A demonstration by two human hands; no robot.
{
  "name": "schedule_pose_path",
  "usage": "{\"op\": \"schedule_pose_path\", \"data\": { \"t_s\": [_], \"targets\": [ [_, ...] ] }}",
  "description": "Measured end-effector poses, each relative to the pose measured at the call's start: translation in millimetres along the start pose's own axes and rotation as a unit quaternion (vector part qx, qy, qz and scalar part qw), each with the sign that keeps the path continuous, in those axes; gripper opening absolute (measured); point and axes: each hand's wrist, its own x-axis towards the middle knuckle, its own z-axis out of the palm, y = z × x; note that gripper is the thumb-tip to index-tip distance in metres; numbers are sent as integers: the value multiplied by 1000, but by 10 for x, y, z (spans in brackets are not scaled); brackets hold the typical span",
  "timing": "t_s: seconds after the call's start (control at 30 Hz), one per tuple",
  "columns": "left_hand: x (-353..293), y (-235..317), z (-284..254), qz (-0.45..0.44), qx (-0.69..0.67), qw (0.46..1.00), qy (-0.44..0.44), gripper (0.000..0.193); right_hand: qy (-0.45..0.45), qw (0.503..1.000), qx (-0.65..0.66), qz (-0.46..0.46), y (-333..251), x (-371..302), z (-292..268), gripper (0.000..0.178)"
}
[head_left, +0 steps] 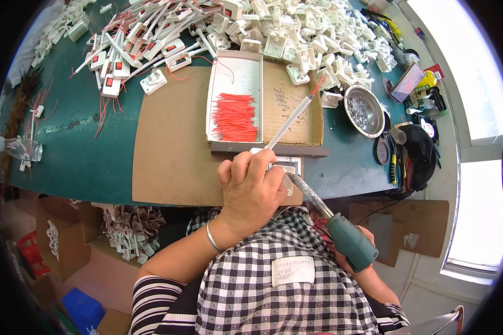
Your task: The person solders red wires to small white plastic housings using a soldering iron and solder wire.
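Observation:
My left hand [251, 187], a bangle on its wrist, is closed over a small white plastic housing [288, 184] at the table's front edge. Out past my fingers, toward the far right, slants a white tube [288, 124] with red wires at its tip. My right hand [368, 232] grips the green handle of a soldering iron [312, 195]. The iron's metal tip meets the housing beside my left fingertips; whether it touches or hovers just above, I cannot tell. My left fingers hide most of the housing.
Beyond my hands stands a shallow box [235, 67] with red wire pieces [235, 117]. White switch parts [117, 67] and white housings [290, 33] pile up behind. At right are a metal bowl [365, 111], yellow-handled pliers [393, 167] and a phone [408, 82].

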Motion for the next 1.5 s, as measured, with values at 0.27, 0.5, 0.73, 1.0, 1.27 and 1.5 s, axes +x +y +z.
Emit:
{"op": "schedule_pose_path", "data": {
  "t_s": [0.27,0.5,0.73,1.0,1.27,1.5],
  "targets": [
    [4,10,-11,0,1,1000,-7,14,77,994,-77,-20,-164,86,-32,24],
    [-3,11,-8,1,6,1000,-7,12,144,988,-48,-21,-176,113,24,45],
    [28,9,-50,5,19,1000,-20,13,143,967,208,-37,174,69,75,41],
    [133,-168,-416,3,-45,993,-105,59,205,950,193,-134,293,226,108,50],
    [93,-66,-222,78,11,978,-194,64,353,862,339,-135,249,545,48,40],
    [144,-88,-192,53,-54,981,-178,58,369,757,529,-108,467,1087,-83,38]
  ]
}}
